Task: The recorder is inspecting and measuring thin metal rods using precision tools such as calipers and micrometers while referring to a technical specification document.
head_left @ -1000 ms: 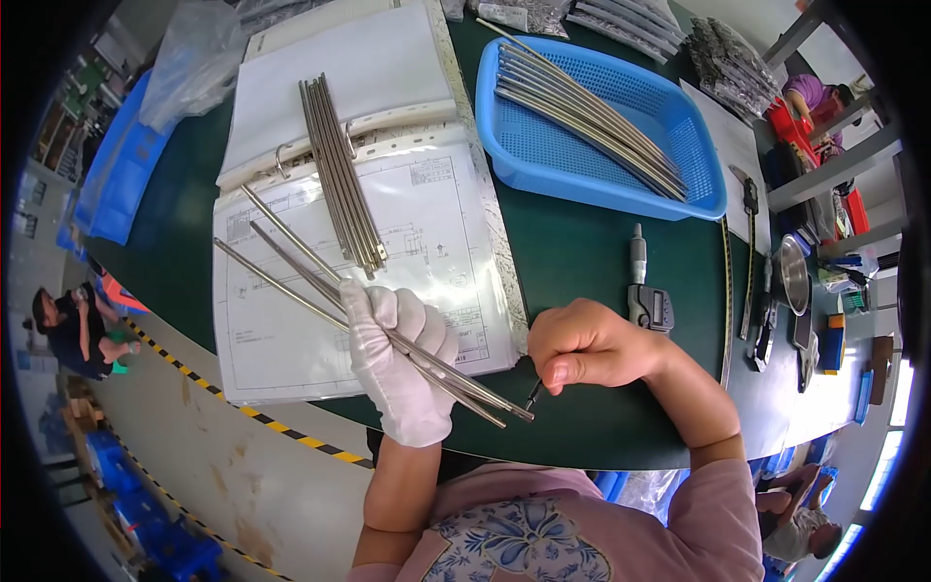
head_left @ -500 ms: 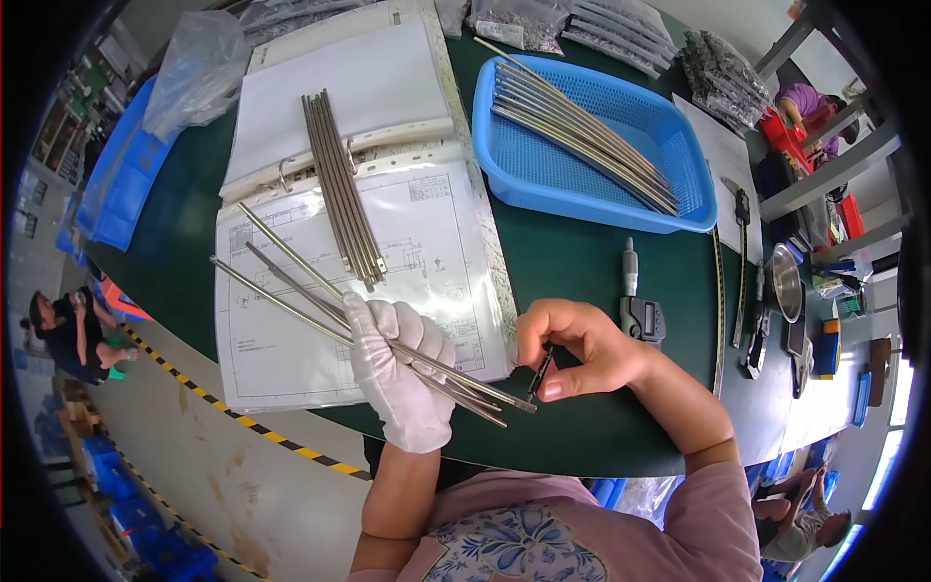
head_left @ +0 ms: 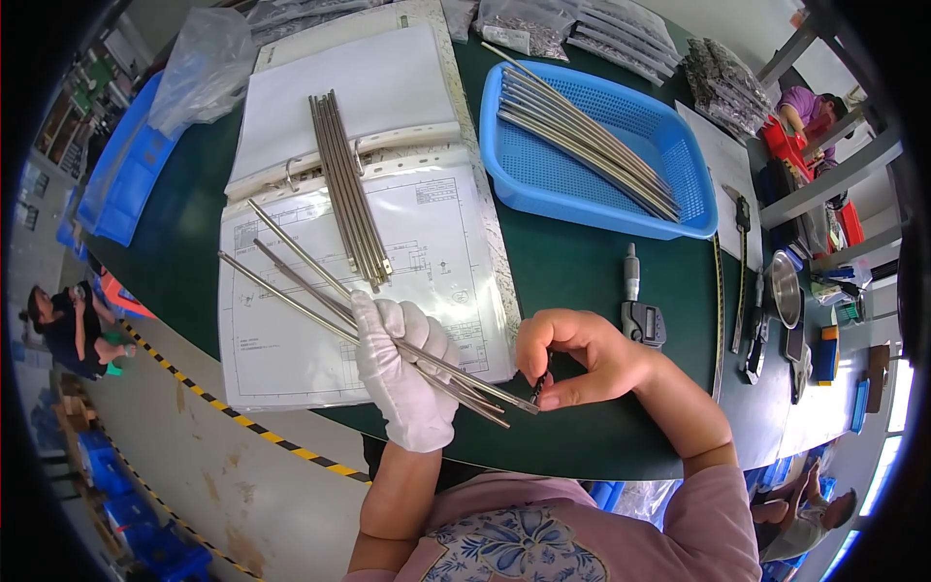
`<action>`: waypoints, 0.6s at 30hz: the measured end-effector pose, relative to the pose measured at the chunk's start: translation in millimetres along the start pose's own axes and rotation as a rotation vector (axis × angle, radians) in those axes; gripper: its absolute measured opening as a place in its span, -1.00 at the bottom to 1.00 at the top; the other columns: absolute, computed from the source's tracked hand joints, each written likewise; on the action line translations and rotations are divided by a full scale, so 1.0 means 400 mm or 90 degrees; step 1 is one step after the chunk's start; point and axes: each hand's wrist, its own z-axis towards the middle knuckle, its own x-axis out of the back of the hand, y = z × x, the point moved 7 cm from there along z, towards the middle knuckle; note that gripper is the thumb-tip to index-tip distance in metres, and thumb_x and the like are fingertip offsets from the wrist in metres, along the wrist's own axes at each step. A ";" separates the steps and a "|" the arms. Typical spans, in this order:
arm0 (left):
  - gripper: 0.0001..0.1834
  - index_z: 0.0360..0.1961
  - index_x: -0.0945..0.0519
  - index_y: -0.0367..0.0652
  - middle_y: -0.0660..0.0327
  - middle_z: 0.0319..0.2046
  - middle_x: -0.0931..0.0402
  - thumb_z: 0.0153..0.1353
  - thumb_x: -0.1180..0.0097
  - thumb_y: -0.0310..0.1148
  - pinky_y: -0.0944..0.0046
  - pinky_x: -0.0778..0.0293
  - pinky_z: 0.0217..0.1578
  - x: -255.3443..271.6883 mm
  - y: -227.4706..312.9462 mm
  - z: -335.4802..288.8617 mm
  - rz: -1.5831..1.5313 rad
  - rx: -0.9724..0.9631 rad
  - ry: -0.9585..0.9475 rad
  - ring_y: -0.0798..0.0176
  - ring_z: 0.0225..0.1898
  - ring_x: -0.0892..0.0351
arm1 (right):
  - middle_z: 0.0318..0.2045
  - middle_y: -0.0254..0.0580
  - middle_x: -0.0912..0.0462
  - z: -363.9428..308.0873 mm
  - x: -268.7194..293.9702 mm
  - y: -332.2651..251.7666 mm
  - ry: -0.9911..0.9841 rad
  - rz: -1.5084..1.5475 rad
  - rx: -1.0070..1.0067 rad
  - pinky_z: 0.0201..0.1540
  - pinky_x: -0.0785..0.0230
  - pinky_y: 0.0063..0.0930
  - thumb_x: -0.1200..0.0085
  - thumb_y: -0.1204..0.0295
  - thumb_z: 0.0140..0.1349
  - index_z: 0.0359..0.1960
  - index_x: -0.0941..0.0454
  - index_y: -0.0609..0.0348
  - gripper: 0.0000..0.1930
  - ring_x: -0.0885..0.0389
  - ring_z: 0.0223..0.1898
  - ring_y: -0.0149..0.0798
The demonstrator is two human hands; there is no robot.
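My gloved left hand [head_left: 405,373] is closed round several thin metal rods [head_left: 296,284], which fan out toward the far left and have their near ends pointing right. My bare right hand [head_left: 587,361] pinches a small black slim piece [head_left: 540,386] between thumb and fingers. That piece is at the flattened end of one held rod, apparently touching it; its exact kind is hidden by the fingers. Beyond my left hand, a bundle of darker metal rods [head_left: 344,189] lies across an open ring binder [head_left: 456,223] with a technical drawing in a clear sleeve.
A blue perforated basket [head_left: 504,189] holds more rods [head_left: 587,136]. A digital micrometer [head_left: 642,315] lies right of my right hand. Calipers [head_left: 743,228], a metal bowl [head_left: 784,289] and bags of small parts [head_left: 722,87] stand farther right and back. A blue tray [head_left: 121,184] sits left.
The black piece in my right hand has turned slightly more upright at the rod's end. Both hands otherwise keep their hold; the whole view has shifted a little.
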 end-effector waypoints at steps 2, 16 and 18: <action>-0.52 -0.63 -0.18 0.02 0.42 -0.75 -0.03 0.35 0.27 0.06 0.41 0.06 -0.84 0.003 -0.006 0.001 -0.016 0.012 0.007 0.47 -0.81 0.04 | -0.29 -0.21 -0.53 -0.001 0.003 -0.015 -0.041 -0.032 0.023 -0.21 -0.34 -0.50 -0.01 0.42 0.26 -0.30 -0.49 0.28 -0.85 -0.48 -0.30 -0.33; -0.51 -0.67 -0.20 0.03 0.43 -0.80 -0.02 0.27 0.09 0.08 0.42 0.03 -0.82 0.045 -0.035 -0.002 0.023 0.064 0.162 0.46 -0.83 -0.01 | -0.51 -0.14 -0.59 0.002 -0.022 -0.058 0.080 -0.180 0.042 -0.44 -0.29 -0.46 -0.01 0.40 0.13 -0.52 -0.53 0.25 -0.83 -0.50 -0.52 -0.31; -0.52 -0.64 -0.24 0.01 0.43 -0.79 -0.05 0.26 0.08 0.09 0.42 0.02 -0.81 0.039 -0.034 -0.002 0.004 0.031 0.147 0.46 -0.82 -0.02 | -0.39 -0.13 -0.45 -0.001 -0.033 -0.053 0.062 -0.080 0.021 -0.43 -0.35 -0.60 -0.21 0.39 0.03 -0.35 -0.37 0.26 -0.72 -0.48 -0.51 -0.37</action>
